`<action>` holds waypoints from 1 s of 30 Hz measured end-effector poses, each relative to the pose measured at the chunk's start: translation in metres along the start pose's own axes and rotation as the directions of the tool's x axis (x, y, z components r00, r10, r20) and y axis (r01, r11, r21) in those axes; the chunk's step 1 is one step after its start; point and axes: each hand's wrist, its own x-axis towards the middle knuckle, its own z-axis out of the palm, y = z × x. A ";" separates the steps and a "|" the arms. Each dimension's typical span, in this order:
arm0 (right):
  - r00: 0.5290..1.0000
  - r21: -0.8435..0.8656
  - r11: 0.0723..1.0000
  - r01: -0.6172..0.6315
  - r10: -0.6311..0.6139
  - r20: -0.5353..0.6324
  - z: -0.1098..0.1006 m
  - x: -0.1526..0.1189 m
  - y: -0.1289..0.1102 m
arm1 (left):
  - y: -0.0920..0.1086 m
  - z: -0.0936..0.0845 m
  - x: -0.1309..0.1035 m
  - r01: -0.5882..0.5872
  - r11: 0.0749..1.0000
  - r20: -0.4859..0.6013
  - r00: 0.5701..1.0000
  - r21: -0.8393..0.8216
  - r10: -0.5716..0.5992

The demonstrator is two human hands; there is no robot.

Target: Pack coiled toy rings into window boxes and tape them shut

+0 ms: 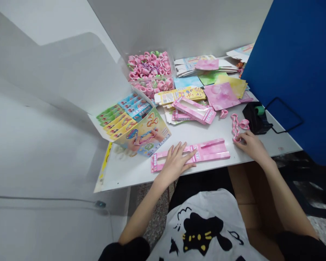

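Observation:
My left hand (175, 161) lies flat with its fingers spread on an unfolded pink cardboard box (213, 149) that has a long cut-out window. At the right, my right hand (251, 145) pinches the lower end of a pink wavy strip (235, 125), which is stretched out on the table. Just beside that strip is a curled pink piece (243, 124). A smaller pink curl (224, 114) sits farther left, apart from both hands. Behind my left hand, a pink window box (195, 110) rests on a pile of flat boxes.
An open display box (152, 134) with rows of green, yellow and blue packs stands at left. Behind it is a clear bin (152, 78) of pink and green curls. Coloured cards (222, 96) lie at the back. A black tape dispenser (256, 119) stands by the blue partition (296, 72).

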 end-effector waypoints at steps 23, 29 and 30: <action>0.981 0.283 0.958 0.037 -0.088 0.171 0.019 0.008 -0.069 | 0.020 0.005 0.050 0.042 0.974 -0.034 0.998 -0.221 -0.051; 0.995 0.061 0.998 0.011 -0.005 -0.097 0.022 0.000 -0.052 | 0.017 0.017 0.057 0.056 0.991 -0.157 0.985 -0.124 -0.075; 0.986 -0.009 1.000 -0.021 0.020 -0.163 0.021 0.000 -0.044 | 0.017 0.018 0.058 0.057 0.992 -0.171 0.982 -0.110 -0.076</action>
